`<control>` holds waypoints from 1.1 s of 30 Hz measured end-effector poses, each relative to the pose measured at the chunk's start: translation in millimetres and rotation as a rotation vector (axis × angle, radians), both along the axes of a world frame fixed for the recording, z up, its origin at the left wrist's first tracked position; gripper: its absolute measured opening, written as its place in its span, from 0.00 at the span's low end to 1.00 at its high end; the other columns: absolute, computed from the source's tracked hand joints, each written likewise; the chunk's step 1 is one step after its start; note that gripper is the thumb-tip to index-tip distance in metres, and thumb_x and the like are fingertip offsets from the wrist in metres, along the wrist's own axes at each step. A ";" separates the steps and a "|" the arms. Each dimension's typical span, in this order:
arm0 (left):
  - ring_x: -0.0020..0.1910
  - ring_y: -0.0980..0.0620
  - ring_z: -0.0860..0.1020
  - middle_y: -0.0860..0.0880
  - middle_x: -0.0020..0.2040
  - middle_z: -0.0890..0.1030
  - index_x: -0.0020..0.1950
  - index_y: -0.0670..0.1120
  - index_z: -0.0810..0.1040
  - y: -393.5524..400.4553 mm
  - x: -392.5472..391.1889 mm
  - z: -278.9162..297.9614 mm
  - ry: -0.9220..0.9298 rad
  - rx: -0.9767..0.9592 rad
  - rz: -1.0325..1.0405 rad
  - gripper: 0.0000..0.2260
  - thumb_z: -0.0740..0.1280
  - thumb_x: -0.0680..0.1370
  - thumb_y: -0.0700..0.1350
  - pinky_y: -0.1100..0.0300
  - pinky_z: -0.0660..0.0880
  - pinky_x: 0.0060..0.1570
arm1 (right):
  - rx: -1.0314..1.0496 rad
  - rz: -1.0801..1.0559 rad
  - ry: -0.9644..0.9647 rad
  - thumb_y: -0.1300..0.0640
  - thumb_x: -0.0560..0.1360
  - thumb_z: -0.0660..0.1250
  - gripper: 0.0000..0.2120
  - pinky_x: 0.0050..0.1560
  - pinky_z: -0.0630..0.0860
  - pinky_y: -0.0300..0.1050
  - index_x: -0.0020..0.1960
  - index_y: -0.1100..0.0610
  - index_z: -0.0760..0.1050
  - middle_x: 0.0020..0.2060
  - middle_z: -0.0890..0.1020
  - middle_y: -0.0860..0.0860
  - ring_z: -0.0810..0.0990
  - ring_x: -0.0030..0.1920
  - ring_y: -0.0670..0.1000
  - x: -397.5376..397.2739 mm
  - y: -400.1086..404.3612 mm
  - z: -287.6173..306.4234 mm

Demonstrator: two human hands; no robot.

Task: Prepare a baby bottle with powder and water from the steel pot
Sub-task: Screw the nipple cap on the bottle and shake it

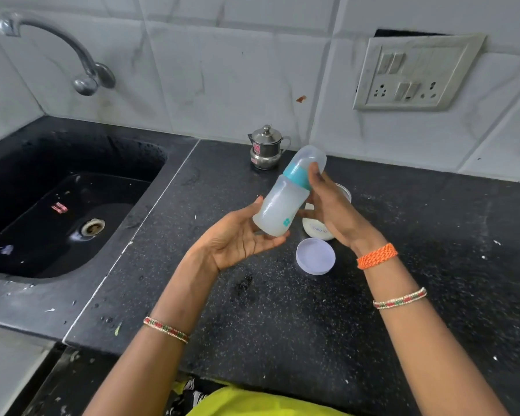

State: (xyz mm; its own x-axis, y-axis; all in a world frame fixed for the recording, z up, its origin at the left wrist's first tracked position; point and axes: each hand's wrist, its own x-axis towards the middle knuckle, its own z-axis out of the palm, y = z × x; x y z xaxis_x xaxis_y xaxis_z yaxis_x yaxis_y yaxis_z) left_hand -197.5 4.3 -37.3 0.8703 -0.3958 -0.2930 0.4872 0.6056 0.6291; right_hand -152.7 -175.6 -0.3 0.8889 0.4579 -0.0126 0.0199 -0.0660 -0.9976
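One baby bottle is tilting, cap end pointing up-right; left hand is cupping its base, right hand gripping the collar. One steel pot is sitting beyond both hands.

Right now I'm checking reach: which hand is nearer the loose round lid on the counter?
Right. The right hand is just above the lid; the left hand is off to its left, under the bottle.
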 end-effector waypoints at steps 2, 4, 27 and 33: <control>0.58 0.39 0.77 0.36 0.70 0.68 0.70 0.41 0.69 -0.6 -0.4 -1.3 -0.021 -0.010 0.058 0.29 0.71 0.72 0.47 0.47 0.79 0.51 | -0.026 0.000 0.025 0.27 0.65 0.56 0.43 0.48 0.82 0.49 0.74 0.47 0.55 0.65 0.73 0.51 0.79 0.59 0.52 -0.3 0.4 2.0; 0.56 0.40 0.79 0.39 0.66 0.73 0.68 0.40 0.69 -4.2 0.1 1.1 -0.071 -0.007 0.117 0.26 0.69 0.73 0.46 0.47 0.79 0.53 | 0.014 -0.088 0.011 0.37 0.76 0.53 0.33 0.44 0.83 0.52 0.76 0.47 0.48 0.61 0.75 0.48 0.81 0.54 0.52 -1.0 3.7 1.4; 0.56 0.47 0.78 0.43 0.62 0.78 0.65 0.46 0.73 19.7 6.5 14.0 -0.365 0.268 0.139 0.18 0.63 0.75 0.45 0.50 0.79 0.52 | 0.182 -0.122 -0.157 0.57 0.62 0.78 0.33 0.39 0.81 0.44 0.62 0.50 0.67 0.54 0.80 0.52 0.82 0.52 0.52 -2.7 17.5 10.9; 0.55 0.43 0.79 0.38 0.60 0.78 0.69 0.39 0.67 15.8 1.8 -5.5 -0.334 0.287 0.096 0.32 0.75 0.69 0.46 0.49 0.79 0.53 | -0.026 0.050 0.027 0.49 0.78 0.62 0.18 0.39 0.80 0.50 0.67 0.49 0.67 0.58 0.80 0.52 0.82 0.55 0.56 -2.8 21.4 -7.3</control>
